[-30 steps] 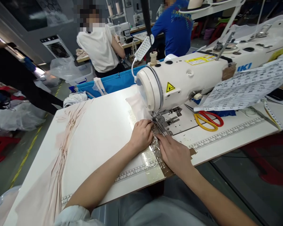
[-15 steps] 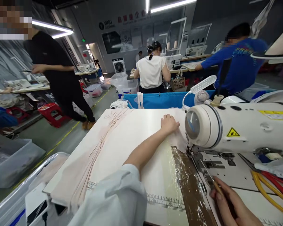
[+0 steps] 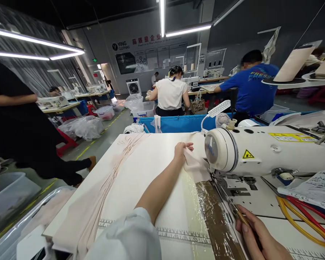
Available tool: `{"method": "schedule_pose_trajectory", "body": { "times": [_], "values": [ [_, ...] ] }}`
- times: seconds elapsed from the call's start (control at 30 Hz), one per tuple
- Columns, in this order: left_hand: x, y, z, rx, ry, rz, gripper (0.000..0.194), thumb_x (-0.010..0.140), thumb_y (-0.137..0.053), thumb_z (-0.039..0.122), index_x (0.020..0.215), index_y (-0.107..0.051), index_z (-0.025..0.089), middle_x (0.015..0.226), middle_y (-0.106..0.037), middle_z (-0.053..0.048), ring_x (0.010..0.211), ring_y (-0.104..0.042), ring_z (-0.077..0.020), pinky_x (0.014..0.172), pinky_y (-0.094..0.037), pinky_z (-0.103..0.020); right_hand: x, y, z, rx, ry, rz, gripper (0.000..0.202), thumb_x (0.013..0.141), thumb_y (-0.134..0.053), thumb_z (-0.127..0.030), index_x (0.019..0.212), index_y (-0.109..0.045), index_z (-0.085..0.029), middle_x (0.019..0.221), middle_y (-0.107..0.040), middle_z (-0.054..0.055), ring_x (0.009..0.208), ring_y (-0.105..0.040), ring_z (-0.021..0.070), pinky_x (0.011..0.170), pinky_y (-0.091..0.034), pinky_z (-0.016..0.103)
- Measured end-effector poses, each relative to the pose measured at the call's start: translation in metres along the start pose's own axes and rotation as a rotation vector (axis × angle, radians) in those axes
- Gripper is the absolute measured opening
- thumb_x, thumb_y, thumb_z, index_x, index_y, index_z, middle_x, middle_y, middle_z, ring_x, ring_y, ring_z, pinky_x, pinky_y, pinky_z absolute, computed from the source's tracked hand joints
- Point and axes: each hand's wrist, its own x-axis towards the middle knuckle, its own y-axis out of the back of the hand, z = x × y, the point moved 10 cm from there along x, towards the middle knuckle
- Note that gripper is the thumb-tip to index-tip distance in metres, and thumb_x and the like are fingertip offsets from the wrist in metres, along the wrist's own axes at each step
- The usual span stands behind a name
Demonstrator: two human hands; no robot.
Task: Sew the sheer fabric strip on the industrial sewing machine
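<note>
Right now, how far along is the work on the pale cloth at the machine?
Already done: the pale cloth is placed at the needle end of the sewing machine. In hand: the left hand holds part of it, while the right hand points a thin tool toward the needle. Left: probably finishing there, since the cloth isn't clear of the machine. Stitches are too small to judge.

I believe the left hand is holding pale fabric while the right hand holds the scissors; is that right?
Not quite: the head view shows the right hand holding a slim tool, not the scissors; the left hand does hold pale fabric.
</note>
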Motion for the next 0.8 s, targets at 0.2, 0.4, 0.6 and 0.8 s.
{"method": "schedule_pose_trajectory", "body": {
  "times": [0.2, 0.4, 0.6, 0.8],
  "values": [
    [-0.09, 0.064, 0.068, -0.248, 0.052, -0.188, 0.046, 0.074, -0.051, 0.038, 0.104, -0.062, 0.006, 0.075, -0.066, -0.01, 0.056, -0.058, -0.0165, 0.073, -0.052, -0.036, -0.006, 0.011, -0.039, 0.078, 0.025, 0.112, 0.035, 0.101, -0.038, -0.042, 0.129, -0.052, -0.027, 0.096, -0.074, 0.004, 0.083, -0.073, 0.0213, 0.064, -0.057, 0.025],
    [-0.199, 0.144, 0.11, -0.148, -0.03, -0.333, 0.051, 0.083, -0.059, 0.046, 0.116, -0.064, 0.007, 0.08, -0.07, -0.01, 0.052, -0.059, -0.017, 0.066, -0.052, -0.036, -0.005, 0.008, -0.08, 0.272, -0.005, 0.082, 0.025, 0.099, -0.046, -0.046, 0.104, -0.059, -0.026, 0.051, -0.049, -0.006, 0.039, -0.045, 0.0155, 0.039, -0.035, 0.025],
    [-0.301, 0.162, 0.096, 0.106, -0.033, -0.462, 0.059, 0.092, -0.053, 0.05, 0.13, -0.058, 0.003, 0.067, -0.071, -0.01, 0.067, -0.066, -0.0227, 0.093, -0.047, -0.045, 0.056, -0.008, -0.184, 0.411, 0.466, -0.025, 0.031, 0.095, -0.041, -0.017, 0.116, -0.062, -0.026, 0.11, -0.066, 0.008, 0.099, -0.064, 0.0232, 0.076, -0.052, 0.031],
    [-0.343, 0.151, 0.096, 0.173, -0.022, -0.502, 0.053, 0.088, -0.058, 0.056, 0.112, -0.071, 0.011, 0.078, -0.073, -0.011, 0.072, -0.068, -0.0253, 0.101, -0.041, -0.048, 0.105, -0.106, -0.236, 0.458, 0.495, -0.31, 0.047, 0.081, -0.042, -0.005, 0.118, -0.064, -0.024, 0.116, -0.059, 0.009, 0.087, -0.063, 0.0197, 0.073, -0.051, 0.032]
  ]
}}
